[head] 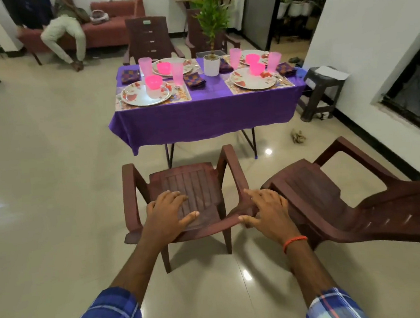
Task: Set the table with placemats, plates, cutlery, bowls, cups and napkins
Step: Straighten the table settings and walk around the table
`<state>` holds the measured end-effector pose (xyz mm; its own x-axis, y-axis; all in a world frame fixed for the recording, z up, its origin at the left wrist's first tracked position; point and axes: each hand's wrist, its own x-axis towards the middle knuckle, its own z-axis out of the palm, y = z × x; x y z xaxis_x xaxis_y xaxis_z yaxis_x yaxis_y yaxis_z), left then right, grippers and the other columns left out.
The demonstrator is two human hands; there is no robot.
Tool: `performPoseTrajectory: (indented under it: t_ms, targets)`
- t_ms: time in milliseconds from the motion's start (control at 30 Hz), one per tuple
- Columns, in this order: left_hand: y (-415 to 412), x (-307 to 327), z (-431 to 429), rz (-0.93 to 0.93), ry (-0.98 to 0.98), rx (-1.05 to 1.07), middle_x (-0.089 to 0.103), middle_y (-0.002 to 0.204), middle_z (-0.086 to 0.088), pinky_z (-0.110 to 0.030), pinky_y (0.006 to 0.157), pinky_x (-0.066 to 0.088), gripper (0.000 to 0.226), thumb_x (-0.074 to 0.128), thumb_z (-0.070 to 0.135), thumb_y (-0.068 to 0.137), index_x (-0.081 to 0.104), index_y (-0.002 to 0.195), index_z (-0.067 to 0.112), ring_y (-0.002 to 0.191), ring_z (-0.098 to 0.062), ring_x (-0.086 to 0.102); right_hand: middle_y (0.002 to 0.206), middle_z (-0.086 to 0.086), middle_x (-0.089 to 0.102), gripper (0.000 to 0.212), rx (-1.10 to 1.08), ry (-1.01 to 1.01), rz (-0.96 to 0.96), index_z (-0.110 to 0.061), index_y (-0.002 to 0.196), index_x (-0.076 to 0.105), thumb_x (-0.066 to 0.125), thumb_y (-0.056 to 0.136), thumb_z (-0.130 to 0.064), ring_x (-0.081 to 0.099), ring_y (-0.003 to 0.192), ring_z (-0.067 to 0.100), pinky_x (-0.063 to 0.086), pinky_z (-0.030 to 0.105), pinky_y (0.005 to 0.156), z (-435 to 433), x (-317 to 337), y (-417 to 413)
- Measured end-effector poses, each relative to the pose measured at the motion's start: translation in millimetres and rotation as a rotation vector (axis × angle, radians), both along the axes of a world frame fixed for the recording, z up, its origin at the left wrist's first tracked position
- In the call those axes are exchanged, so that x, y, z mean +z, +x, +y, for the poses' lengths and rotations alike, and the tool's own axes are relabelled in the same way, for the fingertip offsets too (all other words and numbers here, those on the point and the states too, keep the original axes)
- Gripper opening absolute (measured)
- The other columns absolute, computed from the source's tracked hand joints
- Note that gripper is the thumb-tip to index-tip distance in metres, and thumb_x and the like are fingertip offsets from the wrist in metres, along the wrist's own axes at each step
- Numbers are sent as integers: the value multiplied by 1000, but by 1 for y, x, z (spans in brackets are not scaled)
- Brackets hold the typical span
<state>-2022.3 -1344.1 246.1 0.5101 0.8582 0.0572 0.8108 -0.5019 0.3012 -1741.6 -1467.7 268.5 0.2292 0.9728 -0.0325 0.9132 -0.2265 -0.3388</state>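
The table [207, 118] under a purple cloth carries four place settings. Each has a placemat [235, 89], a patterned plate [144, 96], a pink bowl [153, 81], a pink cup [177, 72] and a folded napkin [194, 80]. Cutlery is too small to make out clearly. In front of the table stands a brown plastic chair [185, 184], its back toward me. My left hand [169, 214] rests over the top of its backrest with fingers spread. My right hand [266, 211] lies on the backrest's right corner, its thumb against the edge.
A second brown chair [336, 203] leans tilted at my right. Two more chairs [151, 36] stand behind the table. A potted plant [212, 65] sits mid-table. A dark stool [321, 89] is at the table's right, and a person sits on the far sofa [113, 22].
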Motion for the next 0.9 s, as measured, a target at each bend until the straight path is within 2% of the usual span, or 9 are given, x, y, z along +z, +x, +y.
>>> performPoseTrajectory:
  t_ms: [100, 300, 600, 900]
  targets:
    - [27, 10, -1, -20, 12, -76, 38, 160, 6, -53, 118, 25, 73, 43, 76, 89, 46, 148, 33, 153, -19, 23, 148, -6, 42, 73, -59, 70, 8, -37, 149, 37, 61, 86, -65, 26, 143, 18, 22, 44, 116, -14, 12, 11]
    - [91, 30, -21, -72, -10, -212, 30, 164, 7, -56, 121, 20, 69, 55, 65, 93, 38, 152, 34, 155, -18, 16, 151, -7, 40, 68, -180, 97, 1, -37, 150, 37, 59, 91, -61, 22, 144, 18, 19, 43, 116, -58, 38, 35]
    - [174, 52, -76, -114, -13, -373, 32, 161, 11, -52, 119, 21, 68, 55, 67, 92, 38, 151, 36, 153, -15, 17, 152, -6, 41, 67, -326, 113, -10, -39, 150, 38, 55, 91, -65, 23, 144, 17, 21, 44, 116, -140, 56, 94]
    - [272, 68, -178, -140, 3, -490, 32, 162, 9, -55, 121, 24, 70, 55, 69, 91, 38, 151, 37, 154, -16, 20, 149, -9, 45, 67, -434, 127, -59, -40, 146, 42, 54, 88, -70, 26, 142, 18, 24, 41, 111, -252, 62, 162]
